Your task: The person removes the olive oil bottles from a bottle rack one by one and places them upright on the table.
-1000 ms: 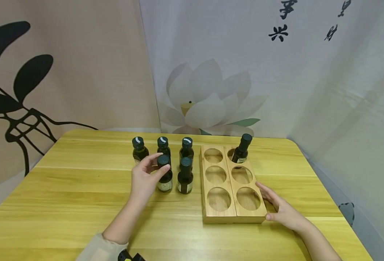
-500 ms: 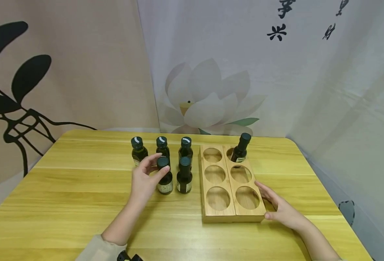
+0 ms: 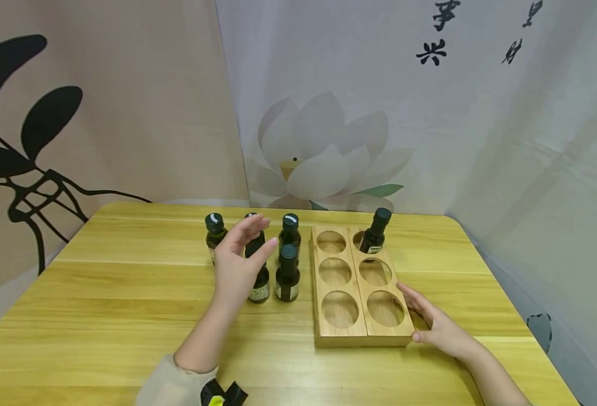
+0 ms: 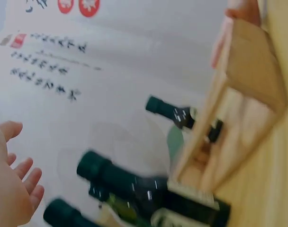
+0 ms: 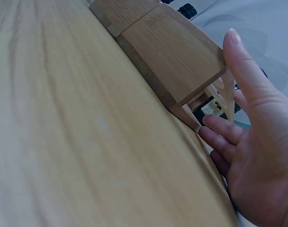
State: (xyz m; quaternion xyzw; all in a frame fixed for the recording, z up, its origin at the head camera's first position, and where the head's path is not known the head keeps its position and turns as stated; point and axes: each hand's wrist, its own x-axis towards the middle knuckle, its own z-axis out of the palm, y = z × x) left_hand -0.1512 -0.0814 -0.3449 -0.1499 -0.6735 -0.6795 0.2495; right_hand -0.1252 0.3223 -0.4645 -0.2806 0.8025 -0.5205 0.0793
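In the head view my left hand (image 3: 233, 269) hovers over the small dark bottles, thumb and fingers spread and holding nothing. A front bottle (image 3: 259, 288) stands partly hidden behind it, with another front bottle (image 3: 288, 277) to its right. The left wrist view shows the same hand (image 4: 13, 187) apart from the bottle necks. A two-column wooden rack (image 3: 366, 341) with round holes lies to the right. One bottle (image 3: 376, 231) leans in its far right hole. My right hand (image 3: 437, 328) rests against the rack's right side, and in the right wrist view its fingers (image 5: 220, 135) lie loosely extended there.
Behind the front pair, a row of dark bottles with white-marked caps stands: a left one (image 3: 215, 228), a middle one partly behind my hand, and a right one (image 3: 290, 228). A printed cloth (image 3: 328, 67) hangs behind the wooden table (image 3: 100, 316).
My left hand has let go of the left front bottle's cap and risen slightly up and to the right, its fingers spreading. The right hand and the rack stay put.
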